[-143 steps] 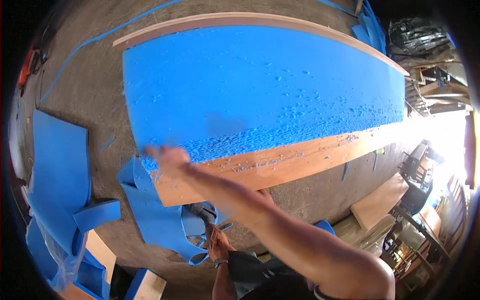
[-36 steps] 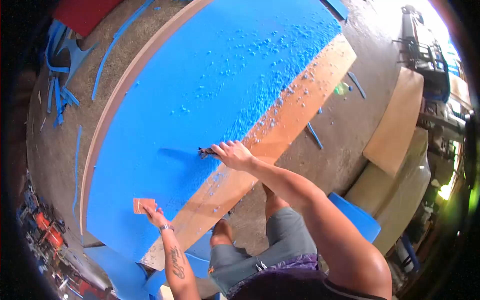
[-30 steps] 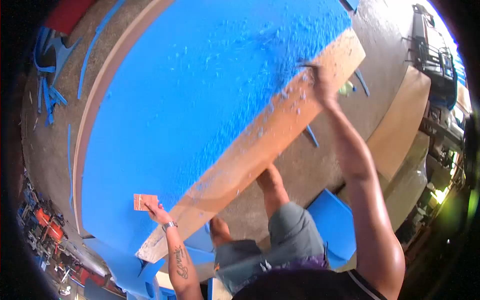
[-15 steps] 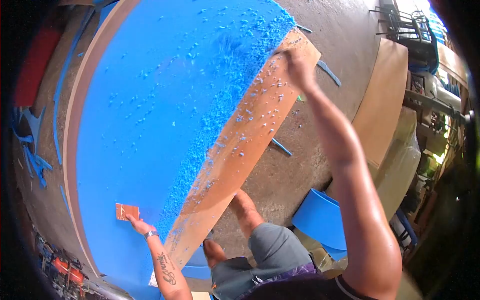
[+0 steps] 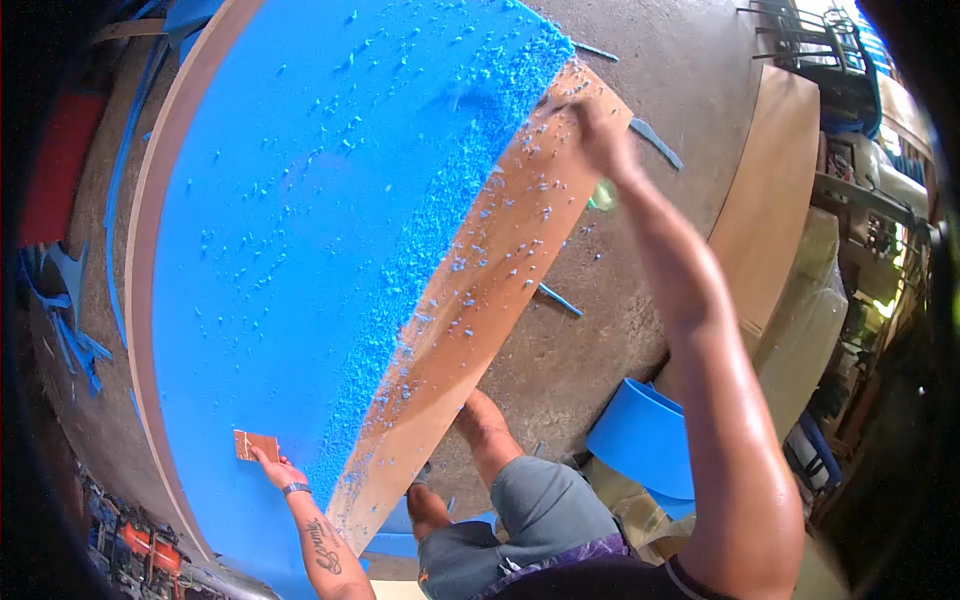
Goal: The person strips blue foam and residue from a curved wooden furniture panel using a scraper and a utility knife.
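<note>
My left hand (image 5: 276,468) grips a small reddish-brown block (image 5: 257,446), held over the lower part of a large blue sheet (image 5: 290,250). Blue crumbs (image 5: 425,235) lie thickly along the sheet's right edge and spill across a bare wooden board (image 5: 500,270). Near the board's upper end is my right hand (image 5: 600,135), blurred by motion. Its fingers reach left toward the edge of the blue sheet, and whether they hold anything is too smeared to tell.
Beyond the board, a rolled blue sheet (image 5: 640,435) stands on the concrete floor (image 5: 620,290). Blue offcuts (image 5: 70,330) lie at the left. Wooden panels (image 5: 765,200) and stacked chairs (image 5: 830,50) are at the right. My legs are beside the board.
The view has shifted slightly, so the sheet and board appear a little to the left. My left hand still holds the block; my right hand stays near the board's upper end, blurred in both frames.
</note>
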The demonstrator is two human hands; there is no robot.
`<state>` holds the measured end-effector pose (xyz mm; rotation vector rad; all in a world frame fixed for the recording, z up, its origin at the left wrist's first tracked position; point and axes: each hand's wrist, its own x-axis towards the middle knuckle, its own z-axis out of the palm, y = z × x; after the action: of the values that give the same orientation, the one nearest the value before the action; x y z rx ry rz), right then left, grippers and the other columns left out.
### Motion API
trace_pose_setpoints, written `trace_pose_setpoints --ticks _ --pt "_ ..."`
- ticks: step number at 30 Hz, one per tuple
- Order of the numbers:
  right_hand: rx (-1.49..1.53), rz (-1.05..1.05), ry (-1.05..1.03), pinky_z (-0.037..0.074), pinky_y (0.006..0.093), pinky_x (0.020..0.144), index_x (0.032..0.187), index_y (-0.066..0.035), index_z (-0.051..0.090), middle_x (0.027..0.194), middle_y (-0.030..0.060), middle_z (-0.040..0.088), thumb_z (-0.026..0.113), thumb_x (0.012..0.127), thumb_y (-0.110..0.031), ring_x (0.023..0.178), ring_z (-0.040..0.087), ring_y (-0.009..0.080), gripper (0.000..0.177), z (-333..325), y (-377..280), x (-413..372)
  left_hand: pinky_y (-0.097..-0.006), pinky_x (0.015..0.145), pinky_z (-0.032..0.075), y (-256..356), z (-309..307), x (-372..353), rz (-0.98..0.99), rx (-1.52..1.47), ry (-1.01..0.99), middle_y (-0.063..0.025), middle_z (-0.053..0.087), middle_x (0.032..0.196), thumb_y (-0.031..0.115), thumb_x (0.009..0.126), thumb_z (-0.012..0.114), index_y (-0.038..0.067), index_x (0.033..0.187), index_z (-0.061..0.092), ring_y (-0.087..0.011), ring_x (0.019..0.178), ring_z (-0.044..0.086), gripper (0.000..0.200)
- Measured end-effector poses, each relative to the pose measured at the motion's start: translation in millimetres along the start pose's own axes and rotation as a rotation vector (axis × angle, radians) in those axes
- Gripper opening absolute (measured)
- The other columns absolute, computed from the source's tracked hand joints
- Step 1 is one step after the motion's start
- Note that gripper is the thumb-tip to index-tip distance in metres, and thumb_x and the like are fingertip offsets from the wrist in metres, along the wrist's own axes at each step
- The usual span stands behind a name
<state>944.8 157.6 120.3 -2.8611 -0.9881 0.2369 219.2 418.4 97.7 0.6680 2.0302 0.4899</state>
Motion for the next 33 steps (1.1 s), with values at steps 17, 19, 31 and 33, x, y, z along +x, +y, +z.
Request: trace_pose_setpoints --ticks 17,19,31,33 --pt "0.013 0.561 -0.054 0.045 0.0463 0.082 0.112 -0.004 0.050 0.102 0.0229 0.061 0.042 0.093 -0.027 0.099 0.058 0.0392 0.031 -33 53 60 -0.0224 0.052 0.026 -7 -2 12 0.007 -0.092 -0.001 0.0030 0.052 0.078 0.057 0.085 0.055 0.014 0.103 0.057 -0.0061 0.058 0.035 0.047" --pt "-0.075 0.496 0.009 0.043 0.0470 0.090 0.115 -0.006 0.047 0.120 0.0242 0.050 0.042 0.092 -0.029 0.110 0.051 0.0434 0.033 -49 49 57 -0.0222 0.051 0.025 -12 -7 10 0.005 -0.096 0.013 0.0036 0.052 0.077 0.058 0.084 0.055 0.015 0.100 0.057 -0.0055 0.057 0.035 0.045" --pt "0.393 -0.068 -0.461 0.048 0.0392 0.066 0.108 -0.009 0.057 0.086 0.0118 0.062 0.056 0.083 -0.007 0.076 0.060 0.0267 0.025 33 -190 -137 -0.0242 0.060 0.032 -22 -7 10 0.020 -0.204 -0.014 0.0008 0.063 0.092 0.055 0.083 0.059 0.009 0.111 0.059 -0.0082 0.078 0.053 0.053" --pt "0.482 -0.434 -0.806 0.049 0.0411 0.070 0.107 -0.011 0.056 0.092 0.0120 0.062 0.053 0.085 -0.010 0.084 0.060 0.0312 0.022 49 -282 -163 -0.0245 0.060 0.031 -23 0 8 0.023 -0.158 -0.025 0.0015 0.063 0.090 0.054 0.083 0.059 0.009 0.111 0.060 -0.0081 0.076 0.053 0.052"
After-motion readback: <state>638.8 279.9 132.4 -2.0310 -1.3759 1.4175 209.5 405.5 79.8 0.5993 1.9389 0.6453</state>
